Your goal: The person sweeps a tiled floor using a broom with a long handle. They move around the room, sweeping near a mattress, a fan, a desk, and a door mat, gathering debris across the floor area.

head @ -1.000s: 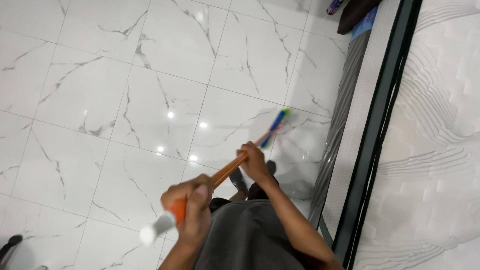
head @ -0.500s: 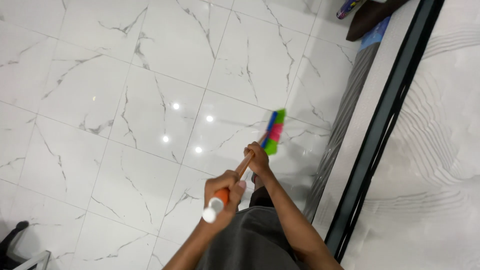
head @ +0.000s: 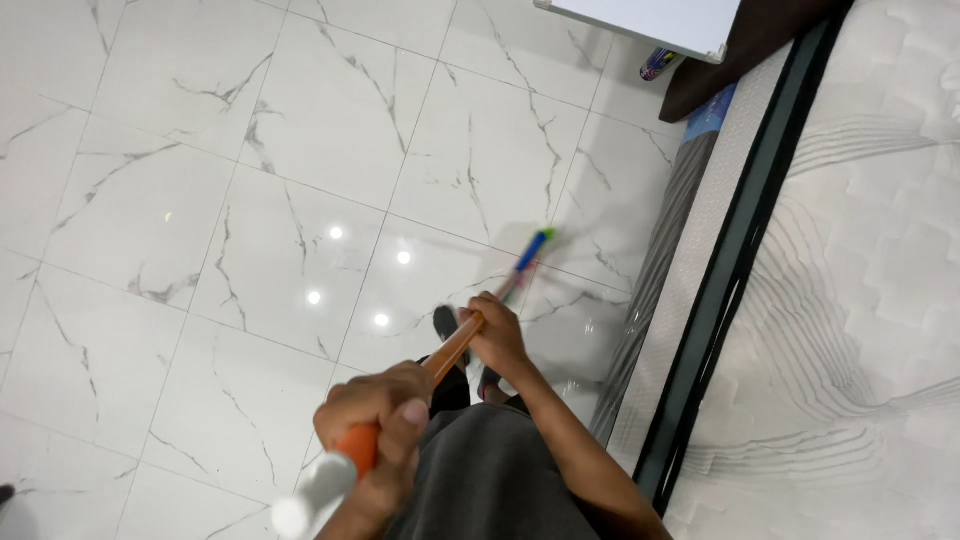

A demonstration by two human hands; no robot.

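From the head camera, looking down, both hands hold one long broom [head: 455, 345]. The left hand [head: 385, 420] is wrapped tight around the top of the stick, where the orange part meets the white end cap, with the thumb lying along the stick. The right hand [head: 495, 335] is closed around the stick farther down, past the left fingers and nearer the floor. Beyond the right fingers the stick runs on to the broom's colourful head [head: 533, 245] (green and blue, and blurry), which is down by the white marble floor [head: 250, 200]. Just under the right fingers there are dark shoes [head: 447, 322]. Below the left fingers are the person's grey clothes [head: 490, 480]. Off to the side of the right fingers lies a dark frame [head: 730, 270] next to a white quilted mattress [head: 860, 300]. Far past the broom head sits a white board [head: 650, 20] on something dark brown.
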